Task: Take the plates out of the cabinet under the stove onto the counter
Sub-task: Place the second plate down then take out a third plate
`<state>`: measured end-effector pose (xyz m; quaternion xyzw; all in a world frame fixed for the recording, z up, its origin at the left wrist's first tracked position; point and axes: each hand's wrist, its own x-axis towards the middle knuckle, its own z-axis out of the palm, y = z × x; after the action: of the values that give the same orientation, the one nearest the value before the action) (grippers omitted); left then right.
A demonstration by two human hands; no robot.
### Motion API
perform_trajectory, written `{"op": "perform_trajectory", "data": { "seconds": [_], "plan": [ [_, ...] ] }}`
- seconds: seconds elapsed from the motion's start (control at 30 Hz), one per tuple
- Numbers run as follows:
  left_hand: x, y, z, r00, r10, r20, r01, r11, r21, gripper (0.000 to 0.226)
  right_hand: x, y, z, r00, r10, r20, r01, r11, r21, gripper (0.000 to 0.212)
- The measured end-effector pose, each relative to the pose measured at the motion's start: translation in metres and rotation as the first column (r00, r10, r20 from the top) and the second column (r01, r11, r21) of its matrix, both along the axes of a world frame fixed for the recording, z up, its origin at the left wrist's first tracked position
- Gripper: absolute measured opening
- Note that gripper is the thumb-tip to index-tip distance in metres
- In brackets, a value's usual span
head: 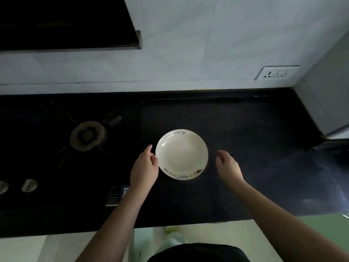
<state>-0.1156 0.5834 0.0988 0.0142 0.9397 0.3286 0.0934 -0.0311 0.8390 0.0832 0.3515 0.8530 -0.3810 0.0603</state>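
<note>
A white deep plate (181, 154) with the word "life" and a patterned border lies on the black counter (245, 129), just right of the stove. My left hand (144, 167) is at the plate's left rim, fingers relaxed and touching or nearly touching it. My right hand (227, 165) hovers a little to the right of the plate, apart from it, fingers loosely curled and holding nothing. The cabinet under the stove is out of view.
A black gas stove (56, 148) with a burner (87, 136) and two knobs (29, 185) fills the counter's left. A range hood (66, 21) hangs above. A wall socket (276, 73) sits at the right, beside a grey appliance (326, 91).
</note>
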Motion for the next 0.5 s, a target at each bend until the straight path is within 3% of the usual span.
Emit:
{"op": "perform_trajectory", "data": {
  "seconds": [0.1, 0.23, 0.33, 0.5],
  "plan": [
    [0.026, 0.005, 0.023, 0.958, -0.210, -0.195, 0.177, 0.968, -0.176, 0.047, 0.027, 0.003, 0.015, 0.986, 0.163, 0.032, -0.164, 0.984, 0.072, 0.041],
    [0.069, 0.023, 0.039, 0.861, -0.446, -0.245, 0.342, 0.863, -0.371, 0.046, 0.069, 0.010, 0.036, 0.924, 0.375, 0.068, -0.380, 0.889, 0.254, 0.048],
    [0.112, 0.035, 0.044, 0.815, -0.507, -0.281, 0.368, 0.827, -0.425, 0.045, 0.108, 0.019, 0.049, 0.867, 0.492, 0.081, -0.481, 0.784, 0.392, 0.050],
    [0.194, 0.046, 0.043, 0.848, -0.477, -0.231, 0.303, 0.794, -0.527, 0.050, 0.176, 0.035, 0.057, 0.824, 0.566, 0.030, -0.489, 0.683, 0.542, 0.050]
  ]
}}
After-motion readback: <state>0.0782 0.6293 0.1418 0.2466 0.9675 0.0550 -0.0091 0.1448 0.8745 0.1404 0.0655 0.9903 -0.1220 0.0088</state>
